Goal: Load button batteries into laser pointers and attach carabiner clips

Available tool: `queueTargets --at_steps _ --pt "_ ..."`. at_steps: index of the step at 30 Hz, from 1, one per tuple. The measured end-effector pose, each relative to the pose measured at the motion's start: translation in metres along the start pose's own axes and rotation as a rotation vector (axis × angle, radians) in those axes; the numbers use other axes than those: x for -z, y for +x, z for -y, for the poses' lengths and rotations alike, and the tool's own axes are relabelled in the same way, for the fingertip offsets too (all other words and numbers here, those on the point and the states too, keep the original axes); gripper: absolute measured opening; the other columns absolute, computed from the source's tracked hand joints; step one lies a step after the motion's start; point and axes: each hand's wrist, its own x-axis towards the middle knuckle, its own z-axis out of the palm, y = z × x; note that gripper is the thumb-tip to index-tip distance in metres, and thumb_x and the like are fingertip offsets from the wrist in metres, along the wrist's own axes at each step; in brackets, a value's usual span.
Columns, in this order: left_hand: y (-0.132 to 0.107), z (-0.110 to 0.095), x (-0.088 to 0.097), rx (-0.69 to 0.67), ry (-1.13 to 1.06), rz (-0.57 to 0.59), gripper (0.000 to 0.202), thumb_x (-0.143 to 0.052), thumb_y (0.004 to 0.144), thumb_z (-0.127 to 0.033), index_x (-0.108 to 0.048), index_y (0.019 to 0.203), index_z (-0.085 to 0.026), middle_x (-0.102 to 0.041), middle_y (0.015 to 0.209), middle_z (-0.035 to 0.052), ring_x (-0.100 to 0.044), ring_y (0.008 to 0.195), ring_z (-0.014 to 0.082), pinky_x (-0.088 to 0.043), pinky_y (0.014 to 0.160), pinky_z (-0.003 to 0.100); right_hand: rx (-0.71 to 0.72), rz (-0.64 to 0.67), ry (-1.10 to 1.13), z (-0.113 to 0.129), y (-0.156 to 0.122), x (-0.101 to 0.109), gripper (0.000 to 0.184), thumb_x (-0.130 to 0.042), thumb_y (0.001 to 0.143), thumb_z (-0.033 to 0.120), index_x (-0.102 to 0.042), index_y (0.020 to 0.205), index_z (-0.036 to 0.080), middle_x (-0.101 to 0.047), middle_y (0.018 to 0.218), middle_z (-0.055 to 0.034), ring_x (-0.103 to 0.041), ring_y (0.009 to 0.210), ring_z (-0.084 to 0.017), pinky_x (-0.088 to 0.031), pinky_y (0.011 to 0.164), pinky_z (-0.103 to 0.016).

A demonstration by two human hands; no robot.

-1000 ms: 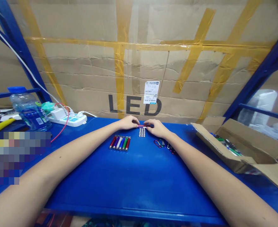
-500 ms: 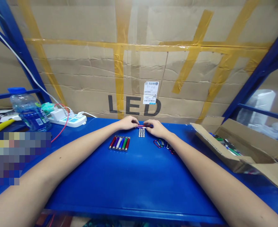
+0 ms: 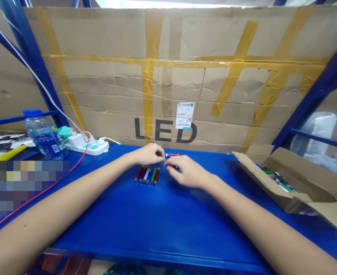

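My left hand (image 3: 149, 154) is beside the left end of a slim red metal tube (image 3: 173, 154) lying crosswise at the back of the blue table. Its thumb and fingers curl together in a pinch; anything between them is hidden. My right hand (image 3: 185, 172) hovers in front of the tube, fingertips bent close to the thumb and near the left fingertips. I cannot make out what it holds. Left of it lies a neat row of slim metal tubes (image 3: 147, 175) in red, purple, silver, blue and green. The right hand covers the area where button cells and carabiners lay.
An open cardboard box (image 3: 306, 187) holding similar tubes stands at the right. On the left are a blue-capped bottle (image 3: 46, 137), a white power strip (image 3: 92, 147) and a red cable (image 3: 79, 162). A large taped carton (image 3: 114, 95) closes off the back.
Both hands have come away from the red tube, which stays lying at the back. The right hand moved nearer to me, over the button cells and carabiners. The view tilted up slightly.
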Motion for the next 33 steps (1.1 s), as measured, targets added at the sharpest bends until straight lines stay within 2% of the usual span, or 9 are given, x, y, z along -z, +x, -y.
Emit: queueTargets --at_steps 3,7,15,18,21,25,28,30,33 --pt "-0.011 -0.006 -0.002 -0.005 0.071 0.029 0.018 -0.055 0.074 -0.021 -0.072 0.08 -0.018 -0.073 0.088 0.0024 -0.064 0.08 0.0165 -0.045 0.075 0.025 0.054 0.09 0.01 0.025 -0.008 -0.01 0.028 -0.048 0.09 0.02 -0.067 0.109 0.021 -0.07 0.111 -0.0078 -0.064 0.099 -0.022 -0.046 0.087 -0.034" --pt "-0.014 -0.002 -0.007 0.031 0.09 0.059 0.016 -0.056 0.073 -0.019 -0.072 0.077 -0.019 -0.074 0.084 0.0018 -0.065 0.076 0.016 -0.045 0.071 0.024 0.038 0.113 -0.012 0.028 -0.009 -0.02 0.032 -0.045 0.092 0.021 -0.065 0.118 0.021 -0.069 0.115 -0.0078 -0.063 0.102 -0.021 -0.045 0.09 -0.034" --pt "-0.01 0.005 -0.013 0.056 0.063 0.058 0.015 -0.056 0.074 -0.018 -0.071 0.074 -0.019 -0.073 0.08 0.0022 -0.064 0.074 0.0156 -0.045 0.065 0.022 -0.007 0.146 -0.121 0.034 -0.005 -0.019 0.024 -0.044 0.095 0.025 -0.066 0.089 0.018 -0.069 0.095 -0.0081 -0.062 0.084 -0.019 -0.043 0.073 -0.028" --pt "-0.009 0.003 -0.015 0.062 0.054 0.051 0.013 -0.058 0.075 -0.02 -0.071 0.074 -0.019 -0.073 0.08 0.0021 -0.063 0.073 0.0158 -0.044 0.066 0.023 -0.076 0.188 -0.163 0.038 -0.007 -0.018 0.013 -0.052 0.09 0.026 -0.063 0.088 0.019 -0.068 0.088 -0.0075 -0.061 0.076 -0.018 -0.038 0.063 -0.027" --pt "-0.01 -0.003 -0.017 0.058 0.065 0.054 0.013 -0.059 0.077 -0.023 -0.071 0.074 -0.021 -0.072 0.078 0.0014 -0.062 0.073 0.0161 -0.043 0.072 0.026 -0.168 0.22 -0.169 0.035 -0.011 -0.009 0.01 -0.055 0.082 0.018 -0.06 0.09 0.02 -0.066 0.08 -0.0057 -0.058 0.066 -0.017 -0.032 0.054 -0.026" --pt "-0.014 -0.022 -0.024 0.02 0.089 0.078 0.014 -0.06 0.08 -0.028 -0.071 0.074 -0.023 -0.071 0.077 0.0018 -0.059 0.084 0.0198 -0.039 0.087 0.032 -0.327 0.078 -0.103 0.009 -0.023 0.016 0.015 -0.057 0.076 0.017 -0.056 0.09 0.021 -0.063 0.072 -0.0021 -0.053 0.057 -0.015 -0.029 0.049 -0.026" --pt "-0.014 -0.035 -0.029 -0.035 0.056 0.129 0.014 -0.058 0.084 -0.026 -0.071 0.079 -0.024 -0.072 0.084 0.0015 -0.058 0.091 0.0207 -0.037 0.091 0.033 -0.437 -0.11 0.046 -0.019 -0.034 0.033 0.038 -0.055 0.077 0.019 -0.049 0.115 0.021 -0.058 0.065 0.0031 -0.053 0.056 -0.015 -0.036 0.052 -0.025" --pt "-0.011 -0.038 -0.031 -0.057 0.079 0.09 0.015 -0.054 0.086 -0.024 -0.07 0.087 -0.023 -0.071 0.091 0.0026 -0.058 0.092 0.0202 -0.038 0.09 0.033 -0.471 -0.194 0.087 -0.033 -0.038 0.038 0.05 -0.053 0.079 0.021 -0.041 0.127 0.02 -0.057 0.064 0.0042 -0.054 0.058 -0.015 -0.039 0.055 -0.026" --pt "-0.006 -0.033 -0.032 -0.067 0.205 -0.054 0.019 -0.05 0.088 -0.02 -0.067 0.094 -0.019 -0.068 0.1 0.0073 -0.058 0.096 0.0218 -0.041 0.086 0.033 -0.472 -0.196 0.075 -0.038 -0.039 0.036 0.05 -0.053 0.081 0.022 -0.041 0.129 0.019 -0.058 0.066 0.0026 -0.056 0.06 -0.016 -0.039 0.057 -0.027"
